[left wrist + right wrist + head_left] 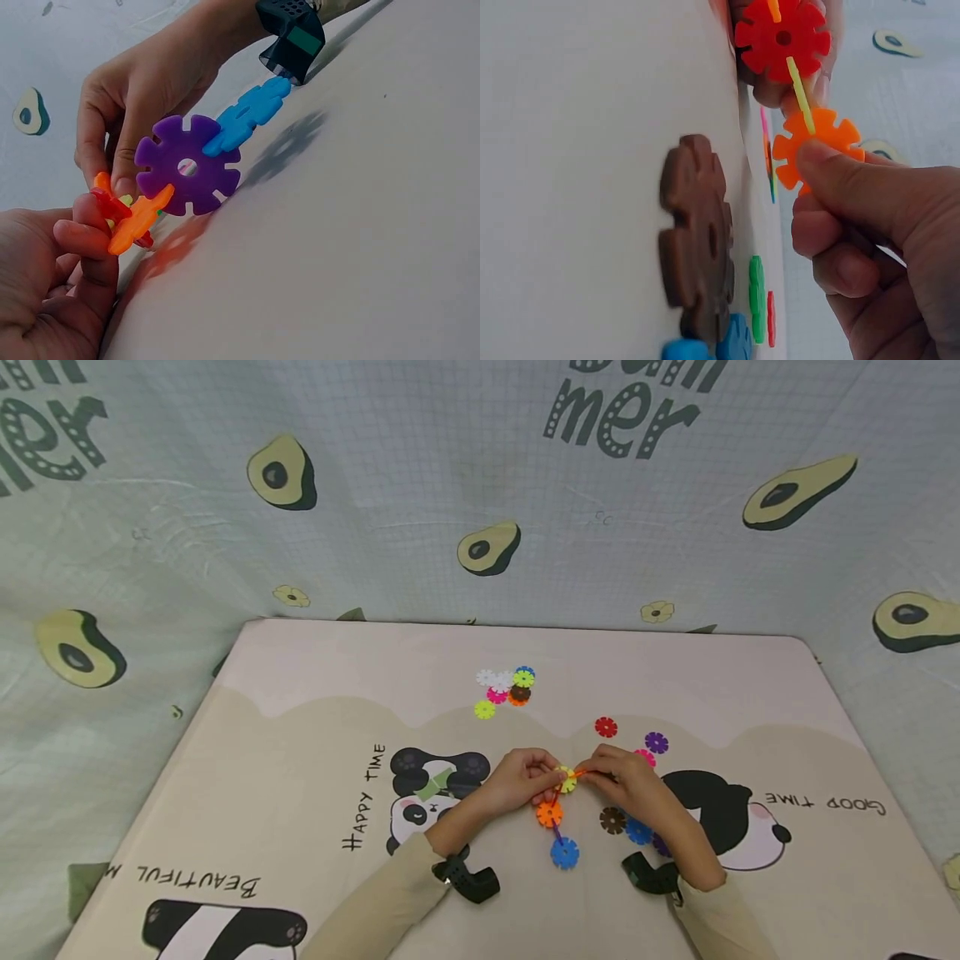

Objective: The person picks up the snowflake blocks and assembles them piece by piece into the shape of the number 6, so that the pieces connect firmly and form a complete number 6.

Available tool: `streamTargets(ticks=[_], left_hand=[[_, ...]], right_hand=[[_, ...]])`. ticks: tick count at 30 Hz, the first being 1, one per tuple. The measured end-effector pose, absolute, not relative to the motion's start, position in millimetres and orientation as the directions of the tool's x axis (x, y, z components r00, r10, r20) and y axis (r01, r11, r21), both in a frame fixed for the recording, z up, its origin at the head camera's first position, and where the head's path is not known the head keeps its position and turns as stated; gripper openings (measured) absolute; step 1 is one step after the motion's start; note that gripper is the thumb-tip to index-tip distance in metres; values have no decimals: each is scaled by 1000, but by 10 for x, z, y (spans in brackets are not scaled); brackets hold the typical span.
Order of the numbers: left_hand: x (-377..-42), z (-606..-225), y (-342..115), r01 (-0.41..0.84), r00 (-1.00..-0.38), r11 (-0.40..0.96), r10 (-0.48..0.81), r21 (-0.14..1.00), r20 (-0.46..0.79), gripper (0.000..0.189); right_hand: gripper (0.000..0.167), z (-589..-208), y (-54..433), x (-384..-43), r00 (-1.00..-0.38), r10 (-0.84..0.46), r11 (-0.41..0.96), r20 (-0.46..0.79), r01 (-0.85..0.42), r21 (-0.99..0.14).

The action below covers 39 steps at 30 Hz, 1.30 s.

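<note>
While an orange end disc (838, 129) is pinched by the right hand (618, 774), the linked chain (549, 814) is held at its red disc (802, 39) by the left hand (522, 777). It is suspended roughly midway between the side edges of the desk (300, 760), its blue disc (565, 853) turned toward the near edge. A brown disc (612, 820) is placed rightward; loose discs (497, 695) are clustered nearer the far edge.

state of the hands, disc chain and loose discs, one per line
left hand: gripping disc chain
right hand: pinching orange end disc
disc chain: linked slot into slot
blue chain disc: joined to purple disc
near brown disc: lying on table
loose red disc: lying apart
far discs: grouped, some overlapping
</note>
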<state>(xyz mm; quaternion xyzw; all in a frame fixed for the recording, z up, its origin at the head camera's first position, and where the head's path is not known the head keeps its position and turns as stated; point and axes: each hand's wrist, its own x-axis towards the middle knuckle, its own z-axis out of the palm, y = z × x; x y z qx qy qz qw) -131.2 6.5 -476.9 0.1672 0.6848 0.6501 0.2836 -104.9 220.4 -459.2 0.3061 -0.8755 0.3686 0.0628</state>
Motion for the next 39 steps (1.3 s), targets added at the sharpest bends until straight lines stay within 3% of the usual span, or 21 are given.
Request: streamTargets(ticks=[12, 28, 35, 39], left_hand=[[-1325, -4708, 60, -159, -735, 124, 647, 979, -201, 25], [-1330, -4708, 50, -148, -717, 203, 652, 968, -246, 31], [-1334, -4707, 37, -156, -713, 170, 662, 973, -230, 30], [-1346, -4717, 30, -153, -709, 157, 671, 976, -219, 31]], right_hand=[[17, -4587, 2202, -1047, -827, -503, 506, 250, -517, -690], [16, -4534, 2322, -1050, -877, -425, 591, 224, -456, -665], [27, -4489, 2442, -1049, -944, -324, 705, 62, -285, -649], [34, -4480, 2443, -1055, -959, -281, 741, 31, -237, -629]])
